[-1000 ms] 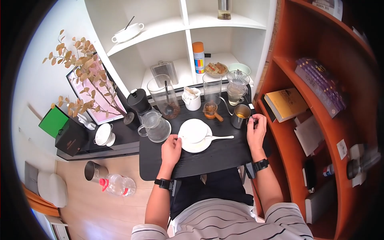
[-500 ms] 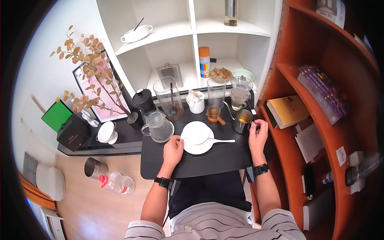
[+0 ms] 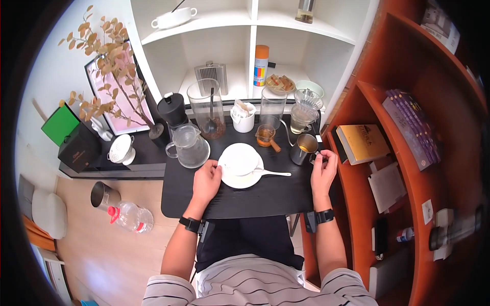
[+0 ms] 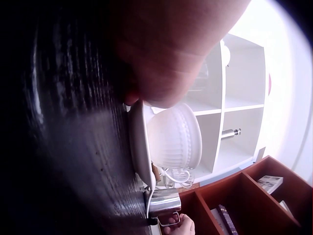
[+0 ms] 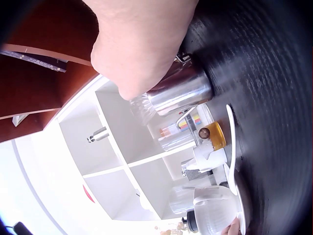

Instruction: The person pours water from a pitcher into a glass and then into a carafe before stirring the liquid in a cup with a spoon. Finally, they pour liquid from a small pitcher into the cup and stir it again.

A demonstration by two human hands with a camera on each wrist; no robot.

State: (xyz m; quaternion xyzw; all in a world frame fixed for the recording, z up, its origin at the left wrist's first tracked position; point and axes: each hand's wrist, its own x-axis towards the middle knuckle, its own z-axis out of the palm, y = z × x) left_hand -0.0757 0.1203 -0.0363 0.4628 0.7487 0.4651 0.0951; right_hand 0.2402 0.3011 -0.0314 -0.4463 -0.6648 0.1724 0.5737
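A white cup (image 3: pixel 240 157) rests on a white saucer (image 3: pixel 236 183) on the black table, with a white spoon (image 3: pixel 275 173) reaching out to the right over the saucer's rim. At the saucer's left edge my left hand (image 3: pixel 207 181) pinches the rim; in the left wrist view that hand (image 4: pixel 166 54) covers part of it. My right hand (image 3: pixel 323 172) holds the handle of a steel gooseneck kettle (image 3: pixel 303 153), which stands upright with its top uncovered. In the right wrist view my hand (image 5: pixel 142 39) hides most of the handle.
Behind the cup stand a glass server (image 3: pixel 191 148), a black grinder (image 3: pixel 173 109), a tall glass canister (image 3: pixel 206 109), a white canister (image 3: pixel 243 120), a small wood-handled amber pot (image 3: pixel 265 135) and a glass dripper (image 3: pixel 306 104). A brown bookshelf (image 3: pixel 357 94) stands close on the right.
The head view has shifted slightly, so the table sits further left and higher in it. Both hands keep their places at the saucer and the kettle.
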